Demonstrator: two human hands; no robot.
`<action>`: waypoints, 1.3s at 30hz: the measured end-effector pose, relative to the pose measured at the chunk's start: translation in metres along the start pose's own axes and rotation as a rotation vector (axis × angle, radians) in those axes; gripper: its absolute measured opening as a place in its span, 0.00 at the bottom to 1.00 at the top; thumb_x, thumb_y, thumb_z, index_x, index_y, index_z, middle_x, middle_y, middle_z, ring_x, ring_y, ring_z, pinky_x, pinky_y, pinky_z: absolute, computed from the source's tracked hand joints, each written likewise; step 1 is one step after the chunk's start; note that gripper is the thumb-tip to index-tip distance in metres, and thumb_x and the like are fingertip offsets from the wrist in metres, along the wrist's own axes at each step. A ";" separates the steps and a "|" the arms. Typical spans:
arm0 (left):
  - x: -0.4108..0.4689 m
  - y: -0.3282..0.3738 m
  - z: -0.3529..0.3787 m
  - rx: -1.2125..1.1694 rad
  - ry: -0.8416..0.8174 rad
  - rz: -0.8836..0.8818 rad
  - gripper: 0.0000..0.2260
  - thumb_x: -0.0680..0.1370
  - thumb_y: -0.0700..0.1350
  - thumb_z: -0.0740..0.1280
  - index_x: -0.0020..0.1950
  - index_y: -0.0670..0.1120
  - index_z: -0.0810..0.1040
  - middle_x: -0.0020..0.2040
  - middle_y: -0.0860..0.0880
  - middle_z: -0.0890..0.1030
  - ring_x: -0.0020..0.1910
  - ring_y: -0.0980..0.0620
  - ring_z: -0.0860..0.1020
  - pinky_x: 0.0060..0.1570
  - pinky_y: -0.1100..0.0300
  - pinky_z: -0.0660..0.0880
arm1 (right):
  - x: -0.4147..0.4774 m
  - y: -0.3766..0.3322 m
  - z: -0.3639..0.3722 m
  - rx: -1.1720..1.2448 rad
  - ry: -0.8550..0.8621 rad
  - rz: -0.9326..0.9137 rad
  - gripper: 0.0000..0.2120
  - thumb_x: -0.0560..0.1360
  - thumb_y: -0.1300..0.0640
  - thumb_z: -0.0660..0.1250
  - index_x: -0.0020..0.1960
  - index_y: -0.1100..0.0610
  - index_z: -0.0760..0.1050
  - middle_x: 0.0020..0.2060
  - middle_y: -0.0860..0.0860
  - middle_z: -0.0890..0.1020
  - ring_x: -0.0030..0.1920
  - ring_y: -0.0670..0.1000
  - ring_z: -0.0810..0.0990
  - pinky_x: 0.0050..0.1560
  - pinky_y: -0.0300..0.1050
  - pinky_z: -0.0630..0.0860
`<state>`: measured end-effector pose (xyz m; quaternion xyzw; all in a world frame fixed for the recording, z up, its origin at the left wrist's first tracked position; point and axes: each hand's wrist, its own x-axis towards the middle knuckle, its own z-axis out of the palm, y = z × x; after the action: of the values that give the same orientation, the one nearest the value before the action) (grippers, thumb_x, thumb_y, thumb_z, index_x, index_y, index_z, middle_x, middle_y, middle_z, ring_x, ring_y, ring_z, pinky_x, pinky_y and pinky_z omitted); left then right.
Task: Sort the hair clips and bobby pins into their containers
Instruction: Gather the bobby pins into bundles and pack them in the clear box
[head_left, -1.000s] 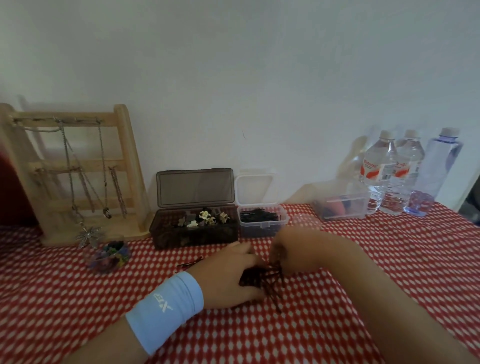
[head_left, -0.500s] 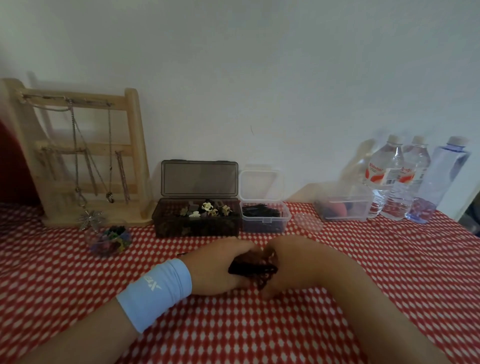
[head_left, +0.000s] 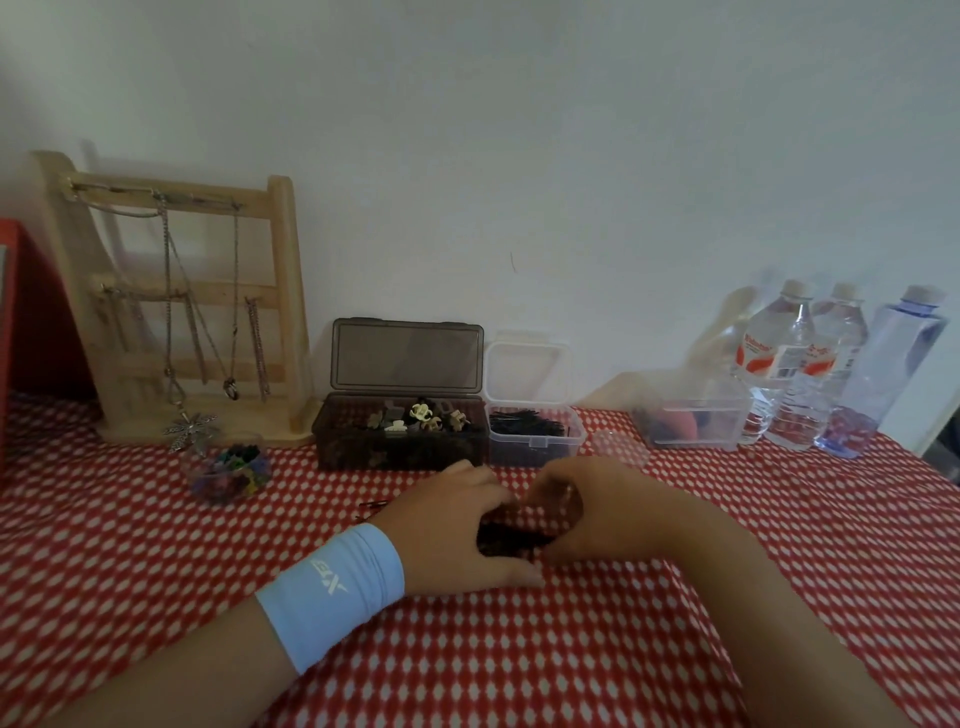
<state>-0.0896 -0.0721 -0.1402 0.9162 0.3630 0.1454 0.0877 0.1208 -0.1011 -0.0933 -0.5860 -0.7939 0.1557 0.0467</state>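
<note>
A person's left hand (head_left: 457, 525) and right hand (head_left: 597, 514) are pressing together, fingers curling around a dark bundle of bobby pins (head_left: 511, 540). The bundle is lying on the red-and-white tabletop (head_left: 571, 649), just in front of the small clear box (head_left: 535, 447). That box is standing open and already holding black pins. To do this well, the hands should be squeezing the pins into one aligned bunch before lifting, so none are slipping out. The pins are looking thin, black and tangled, and some are probably hiding under the fingers. A stray pin (head_left: 375, 504) is lying in front of the box, further left.
</note>
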 end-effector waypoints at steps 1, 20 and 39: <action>0.002 0.004 0.003 0.029 0.017 -0.010 0.30 0.68 0.74 0.64 0.60 0.54 0.76 0.53 0.58 0.72 0.54 0.58 0.68 0.56 0.59 0.73 | -0.001 0.002 -0.002 -0.028 -0.046 0.033 0.20 0.69 0.48 0.78 0.59 0.43 0.77 0.49 0.37 0.78 0.48 0.39 0.77 0.49 0.32 0.73; -0.003 -0.025 -0.040 0.128 -0.346 -0.125 0.36 0.70 0.66 0.71 0.74 0.54 0.66 0.65 0.54 0.67 0.65 0.54 0.65 0.67 0.55 0.69 | 0.011 -0.010 0.011 0.041 0.037 -0.032 0.08 0.75 0.55 0.74 0.53 0.46 0.84 0.44 0.37 0.82 0.45 0.37 0.80 0.49 0.28 0.75; -0.005 -0.047 -0.059 0.145 -0.291 -0.194 0.22 0.68 0.68 0.71 0.41 0.49 0.82 0.46 0.50 0.82 0.43 0.53 0.80 0.44 0.59 0.79 | 0.048 -0.058 0.006 -0.323 -0.179 -0.324 0.19 0.74 0.52 0.72 0.65 0.48 0.78 0.56 0.48 0.77 0.52 0.49 0.77 0.56 0.45 0.77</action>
<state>-0.1424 -0.0387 -0.0982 0.8921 0.4427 -0.0244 0.0867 0.0512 -0.0724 -0.0868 -0.4346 -0.8931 0.0685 -0.0938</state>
